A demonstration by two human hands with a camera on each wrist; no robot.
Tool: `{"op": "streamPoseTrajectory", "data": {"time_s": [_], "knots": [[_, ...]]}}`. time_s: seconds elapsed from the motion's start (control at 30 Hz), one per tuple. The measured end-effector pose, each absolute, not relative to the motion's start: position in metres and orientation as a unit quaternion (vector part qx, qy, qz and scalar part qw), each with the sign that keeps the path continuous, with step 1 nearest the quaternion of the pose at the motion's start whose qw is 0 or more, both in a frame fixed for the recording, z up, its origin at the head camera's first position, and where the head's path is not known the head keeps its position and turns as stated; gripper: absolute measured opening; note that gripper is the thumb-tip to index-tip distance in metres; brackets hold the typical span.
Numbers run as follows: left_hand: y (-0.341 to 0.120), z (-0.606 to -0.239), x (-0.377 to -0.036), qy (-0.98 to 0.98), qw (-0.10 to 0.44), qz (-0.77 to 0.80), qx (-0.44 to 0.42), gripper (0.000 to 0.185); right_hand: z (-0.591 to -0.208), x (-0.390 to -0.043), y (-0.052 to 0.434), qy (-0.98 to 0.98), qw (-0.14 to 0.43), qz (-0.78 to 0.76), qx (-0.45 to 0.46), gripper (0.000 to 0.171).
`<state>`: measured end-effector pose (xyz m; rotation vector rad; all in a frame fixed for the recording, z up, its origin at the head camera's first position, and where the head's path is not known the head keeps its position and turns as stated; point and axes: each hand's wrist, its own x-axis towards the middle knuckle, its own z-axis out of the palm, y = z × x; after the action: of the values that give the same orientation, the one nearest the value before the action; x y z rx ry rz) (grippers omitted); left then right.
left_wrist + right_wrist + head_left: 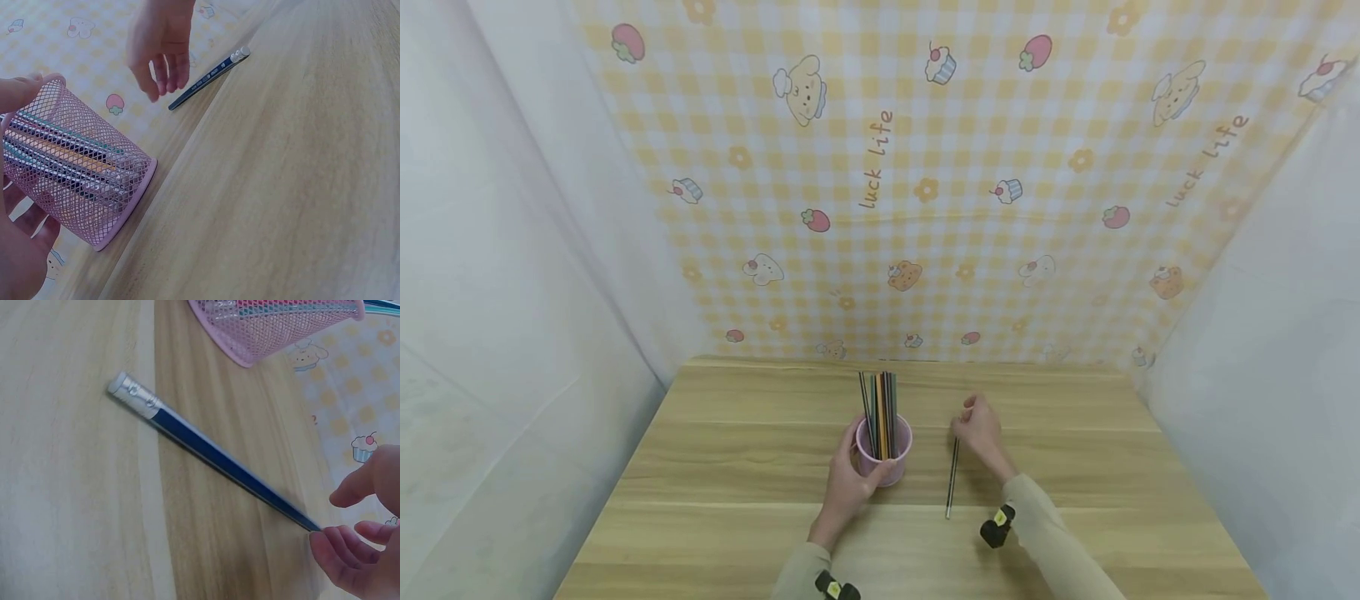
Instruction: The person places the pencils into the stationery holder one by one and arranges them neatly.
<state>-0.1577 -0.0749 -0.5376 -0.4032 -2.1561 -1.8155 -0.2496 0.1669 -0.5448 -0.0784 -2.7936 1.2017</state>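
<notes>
My left hand [846, 486] holds a pink mesh pencil cup [128, 187] upright on the table, thumb on its near side and fingers around the left. Several pencils [883, 408] in dark, green and orange tones stand in the cup and lean together. To the right of the cup, a dark blue pencil [212, 454] with a silver ferrule and a white eraser lies on the wood, eraser end nearest me. Over its far end is my right hand [980, 431]. In the right wrist view its thumb is apart from the fingers, and a fingertip is right at the pencil's end.
The wooden table [715, 467] ends at the back against a yellow checked cloth [970, 242] with cartoon prints. White sheets [527, 333] hang along the sides. A black wrist strap [997, 527] is on the right sleeve.
</notes>
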Motion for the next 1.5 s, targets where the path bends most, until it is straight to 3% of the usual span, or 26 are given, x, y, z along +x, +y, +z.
{"op": "streamPoseTrajectory", "data": {"time_s": [0.27, 0.83, 1.5], "knots": [[-0.075, -0.536, -0.157, -0.748, 0.152, -0.63, -0.142, 0.08, -0.548, -0.247, 0.168, -0.933, -0.008, 0.358, -0.043, 0.044], [-0.075, -0.535, -0.157, -0.75, 0.14, -0.634, -0.13, 0.081, -0.54, -0.255, 0.169, -0.949, -0.071, 0.308, -0.019, 0.034], [-0.076, -0.536, -0.157, -0.746, 0.152, -0.631, -0.151, 0.082, -0.486, -0.256, 0.156, -0.917, 0.017, 0.399, 0.02, 0.035]]}}
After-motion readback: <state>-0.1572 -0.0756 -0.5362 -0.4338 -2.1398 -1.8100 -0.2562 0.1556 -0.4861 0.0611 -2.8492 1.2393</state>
